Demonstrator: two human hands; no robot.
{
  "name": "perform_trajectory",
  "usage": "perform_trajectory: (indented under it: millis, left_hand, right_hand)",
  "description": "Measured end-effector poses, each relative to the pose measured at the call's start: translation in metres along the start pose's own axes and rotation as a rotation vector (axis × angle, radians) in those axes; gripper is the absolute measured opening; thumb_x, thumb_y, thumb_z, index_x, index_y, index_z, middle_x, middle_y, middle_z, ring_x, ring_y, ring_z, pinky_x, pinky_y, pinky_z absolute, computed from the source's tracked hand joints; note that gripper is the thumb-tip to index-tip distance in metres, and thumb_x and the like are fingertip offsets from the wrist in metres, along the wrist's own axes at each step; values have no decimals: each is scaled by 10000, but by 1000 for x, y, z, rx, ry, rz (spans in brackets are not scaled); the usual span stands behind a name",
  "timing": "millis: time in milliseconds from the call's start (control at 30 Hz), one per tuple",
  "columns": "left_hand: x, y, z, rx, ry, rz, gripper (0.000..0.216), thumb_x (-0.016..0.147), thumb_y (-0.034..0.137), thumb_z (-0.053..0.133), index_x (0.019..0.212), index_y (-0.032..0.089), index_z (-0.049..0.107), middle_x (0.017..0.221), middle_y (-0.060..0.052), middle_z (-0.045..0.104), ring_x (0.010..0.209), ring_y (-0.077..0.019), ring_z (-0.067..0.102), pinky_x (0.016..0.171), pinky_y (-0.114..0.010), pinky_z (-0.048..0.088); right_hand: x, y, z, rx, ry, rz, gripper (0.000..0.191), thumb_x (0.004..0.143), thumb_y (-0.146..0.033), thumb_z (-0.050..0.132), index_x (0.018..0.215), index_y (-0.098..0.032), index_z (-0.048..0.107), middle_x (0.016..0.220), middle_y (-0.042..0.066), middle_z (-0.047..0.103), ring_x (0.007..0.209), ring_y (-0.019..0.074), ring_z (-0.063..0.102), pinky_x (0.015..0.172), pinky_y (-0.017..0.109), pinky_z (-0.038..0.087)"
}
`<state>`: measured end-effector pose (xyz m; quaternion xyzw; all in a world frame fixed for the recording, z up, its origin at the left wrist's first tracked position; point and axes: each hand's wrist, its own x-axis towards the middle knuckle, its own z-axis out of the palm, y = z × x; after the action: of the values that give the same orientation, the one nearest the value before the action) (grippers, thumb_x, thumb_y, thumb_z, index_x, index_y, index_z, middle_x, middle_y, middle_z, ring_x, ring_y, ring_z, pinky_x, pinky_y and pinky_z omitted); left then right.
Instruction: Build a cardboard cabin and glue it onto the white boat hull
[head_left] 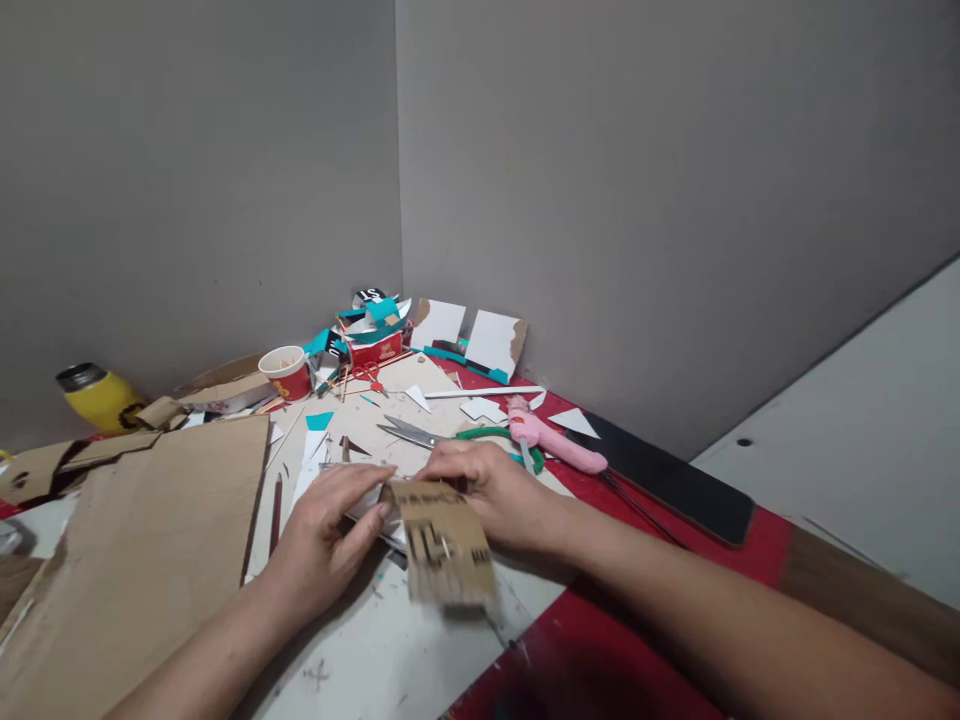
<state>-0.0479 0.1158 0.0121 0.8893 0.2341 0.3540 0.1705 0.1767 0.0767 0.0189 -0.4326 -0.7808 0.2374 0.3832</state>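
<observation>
Printed cardboard piece (pixel 450 550) is up front over the bench (pixel 592 640), betw. both hands, hanging tilted toward the wearer, lower edge blurred. L hand (pixel 341 515): thumb & index pinching its upper L corner, w/ a whitish piece (pixel 366 503) just under them. R hand (pixel 491 495): fingers curled at the upper edge, tips partly hidden, so can't tell how firmly they grip. Progress: cutting looks at least partly done, since the piece is separate & white offcuts (pixel 484 410) lie about; green-handled scissors (pixel 420 435) & pink glue gun (pixel 559 443) are both down on the bench, out of hand. Piece not visibly fixed to anything yet, so fitting prob. unfinished; can't tell if there's glue on it or whether it joins the whitish piece. Teal-and-white card model (pixel 379 322) stands at the back, apart from the hands; big cardboard sheet (pixel 169 540) lies L, apparently spare stock.
</observation>
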Motion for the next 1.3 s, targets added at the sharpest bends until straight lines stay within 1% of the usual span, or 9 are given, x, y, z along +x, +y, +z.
perform_trajectory:
  millis: [167, 333, 433, 533, 733, 967, 1067, 1167, 1300]
  left_hand:
    - [2, -15, -4, 126, 131, -178, 344, 875, 243, 556, 1210, 175, 599, 1210, -103, 644, 1173, -237, 542, 1024, -408, 410]
    - [0, -29, -2, -6, 88, -517, 427, 861, 411, 551, 1223, 193, 607, 1273, -99, 622, 1195, -258, 541, 1036, -433, 399]
    - [0, -29, -1, -112, 44, -630, 454, 841, 438, 559, 1213, 185, 612, 1274, -98, 631, 1211, -259, 536, 1053, -431, 381]
    - [1, -26, -2, -165, 23, -656, 433, 820, 415, 575, 1170, 167, 630, 1223, -98, 662, 1166, -253, 567, 1037, -412, 394]
    - [6, -18, -3, -222, -83, -718, 409, 785, 414, 587, 1084, 145, 664, 976, -82, 730, 913, -241, 655, 858, -369, 489]
    - [10, -6, -6, -231, -286, -710, 304, 774, 388, 584, 940, 161, 699, 918, -70, 741, 903, -261, 660, 821, -354, 479]
    - [6, -8, -5, -231, -327, -698, 262, 773, 384, 597, 896, 186, 717, 924, -47, 749, 893, -252, 659, 799, -325, 471]
    - [3, -11, -3, -224, -371, -656, 232, 794, 370, 572, 812, 195, 724, 836, -24, 745, 826, -230, 652, 731, -292, 460]
    - [4, -9, -3, -202, -401, -635, 248, 805, 364, 547, 769, 190, 720, 783, -19, 732, 781, -215, 634, 688, -276, 447]
  right_hand:
    - [3, -4, -3, 237, 30, 258, 109, 774, -187, 645, 684, -141, 685, 663, -10, 613, 622, 109, 534, 580, 224, 396]
    - [6, -5, -5, 536, -19, 459, 155, 745, -275, 697, 721, -134, 635, 589, -42, 556, 504, 72, 451, 478, 209, 355]
    - [6, -5, -9, 682, -101, 525, 266, 721, -363, 741, 761, -128, 624, 531, -61, 522, 420, 55, 412, 394, 194, 328]
    - [7, -6, -11, 789, -157, 542, 311, 702, -390, 764, 722, -111, 627, 486, -61, 517, 385, 35, 395, 369, 167, 312]
    - [7, -1, -11, 978, -195, 611, 325, 672, -361, 786, 594, -109, 596, 416, -52, 513, 328, 14, 389, 345, 128, 295]
    - [6, 5, -11, 1195, -233, 647, 246, 635, -243, 822, 672, -104, 623, 434, -51, 521, 348, 21, 400, 316, 101, 294]
    - [6, 4, -11, 1235, -248, 658, 233, 649, -216, 815, 668, -105, 612, 444, -54, 516, 361, 17, 397, 321, 94, 297]
    - [7, 4, -10, 1250, -243, 658, 244, 641, -211, 824, 665, -104, 606, 447, -59, 508, 368, 13, 390, 327, 91, 298]
    - [6, 7, -8, 1210, -248, 656, 266, 661, -262, 822, 699, -93, 621, 464, -48, 524, 367, 17, 398, 318, 101, 292]
